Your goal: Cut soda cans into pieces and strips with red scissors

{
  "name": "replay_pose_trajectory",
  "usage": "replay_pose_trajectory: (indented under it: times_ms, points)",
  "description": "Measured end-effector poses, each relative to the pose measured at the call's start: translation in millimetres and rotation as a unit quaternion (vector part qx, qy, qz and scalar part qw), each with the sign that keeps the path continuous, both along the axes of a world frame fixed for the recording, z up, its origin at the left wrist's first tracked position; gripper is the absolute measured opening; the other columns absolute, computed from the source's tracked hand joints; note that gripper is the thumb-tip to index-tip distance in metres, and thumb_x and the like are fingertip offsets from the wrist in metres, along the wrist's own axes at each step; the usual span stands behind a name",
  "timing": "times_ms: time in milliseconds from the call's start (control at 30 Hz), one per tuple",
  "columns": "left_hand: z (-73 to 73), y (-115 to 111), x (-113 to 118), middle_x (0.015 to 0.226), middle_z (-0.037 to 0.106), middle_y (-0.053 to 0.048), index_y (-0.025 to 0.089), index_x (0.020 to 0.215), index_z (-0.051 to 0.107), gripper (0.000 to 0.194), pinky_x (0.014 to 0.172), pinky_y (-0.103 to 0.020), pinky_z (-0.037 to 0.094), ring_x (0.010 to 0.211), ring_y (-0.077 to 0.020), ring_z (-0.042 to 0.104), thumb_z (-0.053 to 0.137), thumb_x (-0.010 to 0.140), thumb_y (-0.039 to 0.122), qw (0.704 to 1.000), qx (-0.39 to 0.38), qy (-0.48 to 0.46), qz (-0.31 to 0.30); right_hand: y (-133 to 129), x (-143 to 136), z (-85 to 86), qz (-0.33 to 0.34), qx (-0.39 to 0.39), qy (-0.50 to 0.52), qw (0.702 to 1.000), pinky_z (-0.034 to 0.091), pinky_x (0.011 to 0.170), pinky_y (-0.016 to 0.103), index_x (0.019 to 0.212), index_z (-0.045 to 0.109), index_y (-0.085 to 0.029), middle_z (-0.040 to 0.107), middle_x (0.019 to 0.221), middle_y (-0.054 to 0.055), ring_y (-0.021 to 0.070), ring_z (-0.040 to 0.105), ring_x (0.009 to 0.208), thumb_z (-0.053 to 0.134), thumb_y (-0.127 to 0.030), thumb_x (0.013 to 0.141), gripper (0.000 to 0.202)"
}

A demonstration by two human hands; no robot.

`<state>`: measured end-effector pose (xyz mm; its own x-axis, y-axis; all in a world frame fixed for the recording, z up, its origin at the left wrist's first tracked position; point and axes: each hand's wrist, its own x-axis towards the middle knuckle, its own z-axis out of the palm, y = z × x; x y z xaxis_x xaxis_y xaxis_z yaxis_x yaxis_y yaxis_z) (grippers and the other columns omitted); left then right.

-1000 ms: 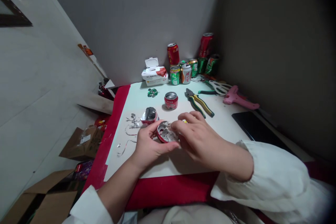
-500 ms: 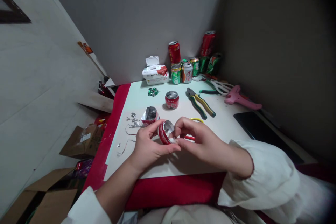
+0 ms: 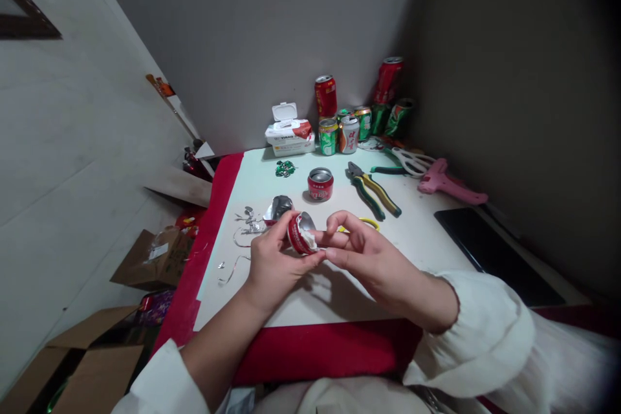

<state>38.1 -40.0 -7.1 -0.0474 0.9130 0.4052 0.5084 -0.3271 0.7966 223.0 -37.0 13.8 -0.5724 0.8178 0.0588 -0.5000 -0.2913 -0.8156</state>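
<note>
My left hand (image 3: pixel 276 262) is wrapped round a short cut-down red can (image 3: pixel 297 238), its open mouth tilted toward my right hand. A crumpled white wipe (image 3: pixel 307 237) lies against the can's inner rim. My right hand (image 3: pixel 361 249) pinches the wipe's trailing edge near the thumb, with a finger reaching to the can's mouth. Just behind my left hand sits a cut piece of can (image 3: pixel 280 208), its dark inner side showing. Farther back, another cut-down red can (image 3: pixel 320 185) stands upright on the white tabletop (image 3: pixel 310 307).
Combination pliers (image 3: pixel 373 191) lie right of centre, near yellow-handled scissors (image 3: pixel 369 224) partly behind my right hand. A pink glue gun (image 3: pixel 449 182) and black tablet (image 3: pixel 495 252) are at the right. Metal scraps (image 3: pixel 250 223), green pull tabs (image 3: pixel 285 169), a wipes pack (image 3: pixel 291 132) and several cans (image 3: pixel 348 134) stand around.
The cut can has shifted slightly left and turned, showing more of the white wipe at its mouth. My right hand's fingers have drawn back from inside the can and spread a little.
</note>
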Motion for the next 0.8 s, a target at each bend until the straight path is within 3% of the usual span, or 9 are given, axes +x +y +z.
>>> replay_pose_trajectory:
  times_ms: [300,400,467,600,700,800]
  points:
    - [3.3,-4,4,0.092,0.076,-0.005,0.018,0.12,0.065,0.062,0.075,-0.03,0.057,0.076,-0.0199,0.07,0.087,0.065,0.037,0.995,0.048,0.077,0.028,0,-5,-4.1,-0.013,0.037,-0.003,0.999,0.048,0.078,0.021,0.093,0.047,-0.025,0.069,0.095,-0.003,0.0098,0.064,0.089,0.076,-0.023,0.088,0.029]
    - [6.0,-6,4,0.09,0.075,-0.003,0.02,0.119,0.064,0.058,0.072,-0.026,0.056,0.072,-0.0168,0.068,0.085,0.066,0.032,0.994,0.073,0.078,0.005,1,-3,-3.9,-0.024,0.1,-0.044,0.994,0.048,0.076,0.021,0.092,0.047,-0.024,0.065,0.094,-0.002,0.0103,0.063,0.087,0.071,-0.024,0.092,0.023]
    - [8.4,-8,4,0.086,0.074,0.0,0.021,0.116,0.063,0.054,0.069,-0.024,0.054,0.069,-0.0152,0.067,0.084,0.068,0.032,0.994,0.077,0.077,-0.013,2,1,-1.1,-0.044,0.183,-0.101,0.977,0.049,0.075,0.023,0.094,0.049,-0.024,0.062,0.093,-0.001,0.0115,0.061,0.085,0.065,-0.023,0.095,0.016]
    - [13.3,-10,2,0.079,0.07,0.002,0.021,0.115,0.063,0.055,0.067,-0.023,0.051,0.066,-0.0137,0.063,0.085,0.066,0.033,0.993,0.077,0.081,-0.035,2,12,11.3,-0.068,0.392,-0.249,0.883,0.049,0.077,0.03,0.098,0.052,-0.022,0.062,0.093,0.003,0.0154,0.059,0.083,0.053,-0.017,0.098,0.005]
    - [15.3,-11,3,0.08,0.069,0.003,0.021,0.115,0.063,0.059,0.066,-0.021,0.05,0.066,-0.0128,0.061,0.087,0.062,0.03,0.994,0.071,0.078,-0.035,5,20,20.4,-0.06,0.515,-0.301,0.8,0.048,0.081,0.034,0.1,0.053,-0.021,0.065,0.093,0.006,0.0182,0.059,0.084,0.048,-0.008,0.094,0.016]
    - [16.0,-10,4,0.08,0.068,0.005,0.022,0.112,0.065,0.059,0.066,-0.02,0.049,0.066,-0.0116,0.06,0.09,0.058,0.027,0.995,0.048,0.07,-0.049,11,26,23.3,-0.045,0.585,-0.324,0.742,0.047,0.085,0.037,0.103,0.053,-0.021,0.065,0.092,0.007,0.0205,0.057,0.085,0.048,-0.002,0.088,0.025]
